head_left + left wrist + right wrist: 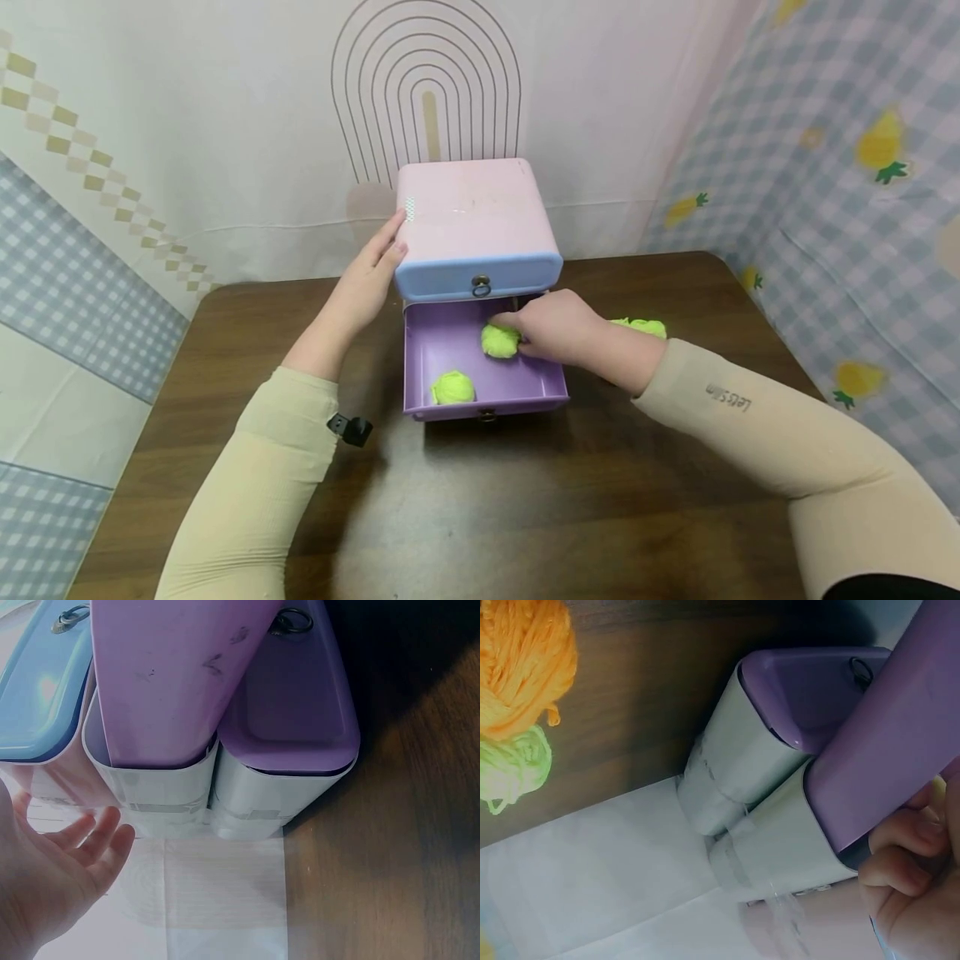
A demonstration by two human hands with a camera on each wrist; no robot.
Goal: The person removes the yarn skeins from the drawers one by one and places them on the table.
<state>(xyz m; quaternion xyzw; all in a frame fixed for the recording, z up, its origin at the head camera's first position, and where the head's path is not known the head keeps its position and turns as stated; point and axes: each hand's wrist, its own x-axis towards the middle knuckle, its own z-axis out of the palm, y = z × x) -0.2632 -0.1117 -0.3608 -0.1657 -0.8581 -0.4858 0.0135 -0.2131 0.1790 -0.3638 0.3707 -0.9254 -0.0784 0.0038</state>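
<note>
Ball (499, 342) in the right part of the open drawer (442, 333), gripped in the curled fingers of the right hand (562, 327); resting on the drawer floor or just above, hard to tell. By the look of it, light, soft and squashable, with little slip and nothing to break. Best taken round the middle with gentle fingertip pressure, catching any loose strands. Near the drawer's front wall, left of centre, a second ball (452, 388), untouched. Above, the pink case (472, 200), touched on its left side by the left hand (367, 279), fingers extended and wrapped round nothing.

From the head, only some green yarn (647, 327) past the right forearm; from the right wrist, an orange ball (525, 664) and green ball (514, 769) close together on the table (615, 727), the orange absent from the head view. In both wrist views, a closed lower drawer (292, 724), out of sight from above. Second ball visible from the head alone.
</note>
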